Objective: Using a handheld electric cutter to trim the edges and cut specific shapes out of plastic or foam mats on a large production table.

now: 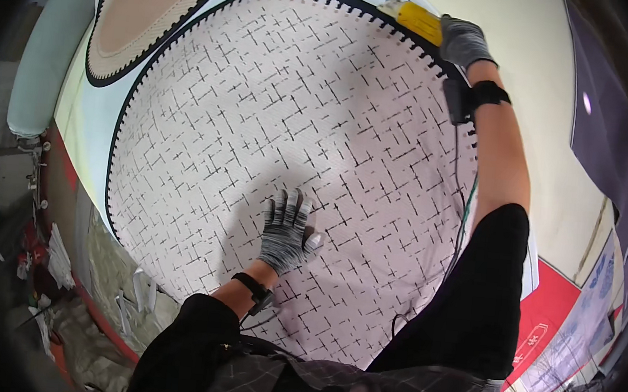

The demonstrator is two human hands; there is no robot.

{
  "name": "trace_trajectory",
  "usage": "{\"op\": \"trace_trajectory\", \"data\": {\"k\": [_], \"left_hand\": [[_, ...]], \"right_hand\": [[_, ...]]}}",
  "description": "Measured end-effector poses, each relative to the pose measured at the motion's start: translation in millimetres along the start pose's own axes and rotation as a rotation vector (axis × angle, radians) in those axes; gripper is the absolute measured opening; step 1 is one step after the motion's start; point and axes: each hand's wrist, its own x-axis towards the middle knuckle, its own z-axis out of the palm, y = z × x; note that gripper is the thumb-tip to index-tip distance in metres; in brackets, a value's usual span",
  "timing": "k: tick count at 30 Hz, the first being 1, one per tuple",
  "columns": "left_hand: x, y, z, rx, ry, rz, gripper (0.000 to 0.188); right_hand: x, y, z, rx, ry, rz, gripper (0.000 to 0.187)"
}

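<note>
A large rounded piece of pale fabric [283, 126] with dark crossed dashes spreads under both arms. A black notched border [141, 80] runs along its curved edge. My left hand [286, 229], in a grey striped glove, lies on the near part of the fabric with its fingers spread and nothing in them. Stretched far to the right, my gloved right hand [465, 43] is closed around a yellow hand tool [420, 22] with a pale end. The tool is at the black border; its exact kind does not show. Black bands circle both wrists.
At the far left lies a brown rounded piece [158, 11] with a similar dark border. A pale green roll [54, 54] stands beyond the left edge. Dark purple cloth [608, 117] hangs at the right. A thin cable [460, 231] trails beside my right arm.
</note>
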Motion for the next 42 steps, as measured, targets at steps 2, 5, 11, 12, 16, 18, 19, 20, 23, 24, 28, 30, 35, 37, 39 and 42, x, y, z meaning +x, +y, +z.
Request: {"op": "trace_trajectory", "data": {"k": [2, 5, 11, 12, 16, 18, 19, 20, 23, 24, 28, 30, 35, 37, 39, 42], "left_hand": [[-1, -3, 0, 0.007, 0.025, 0.002, 0.074], [-6, -10, 1, 0.007, 0.055, -0.012, 0.072], [-7, 2, 2, -0.017, 0.125, 0.055, 0.07], [-9, 4, -1, -0.016, 0.133, 0.048, 0.071], [-21, -9, -13, -0.038, 0.176, -0.011, 0.07], [-24, -10, -9, -0.092, 0.226, 0.055, 0.069], [-22, -13, -3, -0.09, 0.236, 0.065, 0.069], [-21, -15, 4, -0.09, 0.276, 0.066, 0.069], [-28, -42, 23, -0.066, 0.333, 0.139, 0.068], [-43, -45, 20, -0.057, 0.332, 0.19, 0.068], [-137, -108, 11, 0.032, 0.076, 0.208, 0.065], [-197, -172, -4, 0.084, 0.063, 0.18, 0.065], [-323, -404, -32, 0.268, 0.124, -0.283, 0.066], [-346, -451, -56, 0.2, 0.094, -0.426, 0.068], [-342, -473, -72, -0.032, 0.122, -0.762, 0.064], [-373, -685, -24, -1.108, 0.657, -0.628, 0.049]], "right_hand": [[8, -17, 6, 0.045, 0.056, 0.044, 0.032], [-14, -35, -17, 0.279, -0.123, 0.303, 0.032], [-229, 36, -55, 0.515, 0.054, 0.568, 0.042], [-283, 34, -64, 0.621, 0.183, 0.585, 0.041], [-460, -50, -120, 1.38, 0.287, 0.898, 0.042], [-541, -109, -165, 1.451, 0.484, 0.979, 0.054], [-561, -148, -193, 1.498, 0.539, 0.926, 0.056], [-590, -176, -205, 1.549, 0.573, 0.873, 0.059], [-623, -270, -223, 1.953, 0.776, 0.634, 0.068], [-628, -302, -238, 2.038, 0.799, 0.626, 0.072], [-657, -401, -261, 2.149, 0.803, 0.524, 0.078], [-673, -455, -267, 2.155, 0.811, 0.518, 0.078], [-676, -623, -292, 2.193, 0.691, 0.669, 0.084], [-666, -680, -296, 2.179, 0.593, 0.874, 0.087], [-654, -730, -284, 2.331, 0.493, 0.92, 0.073], [-591, -784, -264, 2.28, -0.003, 0.839, 0.057]]}}
